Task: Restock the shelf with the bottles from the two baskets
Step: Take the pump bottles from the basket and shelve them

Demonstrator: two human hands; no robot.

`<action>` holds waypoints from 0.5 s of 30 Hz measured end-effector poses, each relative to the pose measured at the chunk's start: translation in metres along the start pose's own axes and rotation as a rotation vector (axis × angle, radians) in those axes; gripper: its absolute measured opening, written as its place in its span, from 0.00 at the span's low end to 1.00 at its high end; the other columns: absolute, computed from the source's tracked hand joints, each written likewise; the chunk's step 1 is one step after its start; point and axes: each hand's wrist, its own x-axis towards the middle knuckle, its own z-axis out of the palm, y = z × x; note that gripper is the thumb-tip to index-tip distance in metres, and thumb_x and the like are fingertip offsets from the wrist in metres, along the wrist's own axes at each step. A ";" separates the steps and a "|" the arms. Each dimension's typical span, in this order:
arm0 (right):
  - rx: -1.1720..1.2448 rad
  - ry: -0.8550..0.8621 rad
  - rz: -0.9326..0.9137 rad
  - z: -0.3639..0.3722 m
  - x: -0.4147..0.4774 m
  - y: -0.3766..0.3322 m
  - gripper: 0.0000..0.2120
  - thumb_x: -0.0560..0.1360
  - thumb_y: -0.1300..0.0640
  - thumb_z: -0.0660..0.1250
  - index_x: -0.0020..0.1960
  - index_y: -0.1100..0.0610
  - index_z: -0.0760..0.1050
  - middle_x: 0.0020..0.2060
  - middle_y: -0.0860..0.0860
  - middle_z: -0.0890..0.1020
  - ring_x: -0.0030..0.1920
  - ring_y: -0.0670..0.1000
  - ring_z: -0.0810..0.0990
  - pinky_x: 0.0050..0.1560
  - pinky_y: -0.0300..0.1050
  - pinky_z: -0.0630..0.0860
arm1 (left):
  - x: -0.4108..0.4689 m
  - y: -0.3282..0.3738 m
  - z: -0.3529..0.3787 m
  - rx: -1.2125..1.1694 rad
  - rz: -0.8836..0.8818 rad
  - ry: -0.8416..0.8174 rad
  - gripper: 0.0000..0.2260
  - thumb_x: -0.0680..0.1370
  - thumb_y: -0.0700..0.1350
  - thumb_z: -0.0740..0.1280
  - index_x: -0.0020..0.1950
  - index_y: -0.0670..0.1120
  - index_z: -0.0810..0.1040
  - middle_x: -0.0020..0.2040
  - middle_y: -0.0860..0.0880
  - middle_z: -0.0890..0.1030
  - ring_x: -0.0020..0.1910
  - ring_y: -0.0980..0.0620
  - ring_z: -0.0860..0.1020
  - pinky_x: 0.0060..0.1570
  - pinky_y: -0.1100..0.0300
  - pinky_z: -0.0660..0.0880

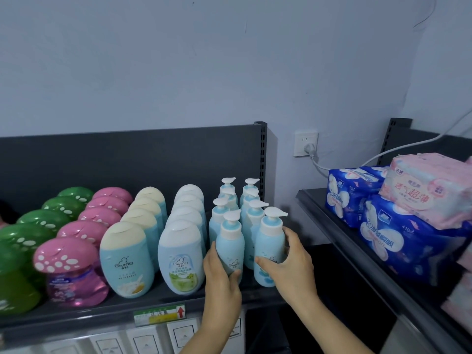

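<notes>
Toward five o'clock in the view, at the right end of the dark shelf (76,316), both hands are working on pale blue pump bottles. The left hand (222,279) is wrapping fingers and thumb round the left pump bottle (229,242). The right hand (293,264) is gripping the right pump bottle (269,242), with its thumb across the front and its fingers behind. Both bottles are standing upright. The right one's base appears to be sitting on the shelf board, while the left one's base is hiding behind the hand. Behind them, toward twelve o'clock, more pump bottles (251,198) are lining up in two files reaching the back panel. Toward nine o'clock, white-capped bottles (181,256), cream-capped bottles (126,259), pink mushroom bottles (74,272) and green mushroom bottles (15,277) are filling their own rows. The baskets are not showing. By my judgement the placing step is under way, with two bottles being seated at the heads of their files. The next move is probably calling for a small squaring push behind the shelf lip. After that comes a clean letting-go, without nudging the tall, narrow neighbours, which are looking easy to topple.
</notes>
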 end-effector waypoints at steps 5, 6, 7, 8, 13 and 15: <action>0.006 -0.021 -0.006 0.003 0.003 0.001 0.35 0.60 0.52 0.79 0.60 0.36 0.66 0.52 0.37 0.77 0.53 0.42 0.78 0.55 0.49 0.78 | -0.002 0.003 -0.001 -0.022 -0.062 -0.037 0.34 0.75 0.29 0.63 0.76 0.46 0.51 0.71 0.50 0.61 0.65 0.67 0.61 0.53 0.85 0.58; 0.007 -0.025 -0.006 0.003 0.003 0.001 0.35 0.60 0.52 0.79 0.61 0.38 0.67 0.53 0.37 0.78 0.54 0.42 0.78 0.55 0.49 0.78 | -0.003 0.004 -0.001 -0.032 -0.074 -0.049 0.34 0.76 0.30 0.63 0.77 0.46 0.50 0.72 0.51 0.60 0.66 0.66 0.61 0.52 0.86 0.58; 0.008 -0.027 -0.006 0.004 0.004 0.001 0.35 0.60 0.53 0.79 0.62 0.39 0.67 0.53 0.38 0.78 0.54 0.42 0.78 0.56 0.49 0.78 | -0.004 0.004 -0.002 -0.038 -0.089 -0.058 0.35 0.77 0.30 0.62 0.77 0.46 0.48 0.73 0.52 0.59 0.67 0.64 0.60 0.51 0.86 0.58; 0.006 -0.029 -0.007 0.005 0.004 0.001 0.35 0.60 0.53 0.79 0.63 0.40 0.67 0.54 0.38 0.78 0.54 0.43 0.78 0.56 0.49 0.78 | -0.006 0.005 -0.003 -0.040 -0.100 -0.058 0.35 0.77 0.31 0.62 0.77 0.46 0.47 0.74 0.52 0.57 0.68 0.63 0.59 0.51 0.87 0.58; 0.003 -0.023 -0.005 0.014 0.006 0.000 0.35 0.60 0.51 0.78 0.62 0.37 0.66 0.55 0.38 0.78 0.55 0.43 0.78 0.56 0.50 0.78 | -0.015 0.011 -0.011 -0.017 -0.071 -0.062 0.32 0.78 0.30 0.60 0.76 0.46 0.47 0.70 0.59 0.56 0.63 0.78 0.58 0.51 0.88 0.55; 0.001 -0.030 -0.002 0.017 0.006 -0.001 0.35 0.60 0.51 0.78 0.62 0.37 0.66 0.55 0.37 0.78 0.55 0.43 0.78 0.56 0.50 0.78 | -0.020 0.012 -0.017 0.035 -0.046 -0.028 0.32 0.77 0.30 0.61 0.75 0.48 0.49 0.71 0.59 0.57 0.66 0.74 0.57 0.54 0.87 0.53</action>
